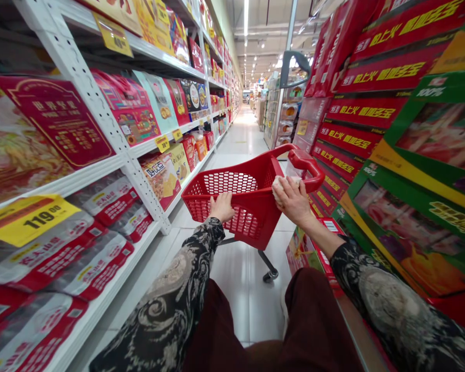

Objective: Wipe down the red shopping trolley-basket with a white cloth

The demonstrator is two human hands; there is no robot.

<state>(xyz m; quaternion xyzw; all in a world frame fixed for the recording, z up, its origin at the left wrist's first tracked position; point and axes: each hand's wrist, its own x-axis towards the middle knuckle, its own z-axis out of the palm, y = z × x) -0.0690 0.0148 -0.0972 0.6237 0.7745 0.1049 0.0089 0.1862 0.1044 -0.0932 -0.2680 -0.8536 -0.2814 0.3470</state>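
A red plastic shopping cart [251, 222] with perforated sides stands in the aisle before me, turned sideways. My left hand [222, 206] grips the near rim of its basket, fingers curled over the edge. Under the fingers of my right hand [292, 199] is a crumpled white cloth [282, 182], perhaps a tissue, pressed on the rim close to the cart's red handle [308, 165]. Much of the cloth is hidden by the hand. Below the basket, a dark caster wheel [270, 274] rests on the floor.
White metal shelves [124, 150] with boxed snacks and wrapped bottle packs line the left. Stacked red drink cartons [352, 134] and green juice boxes [414, 206] crowd the right. A grey-handled pole [284, 70] rises beyond the cart. The tiled aisle [244, 124] runs straight ahead.
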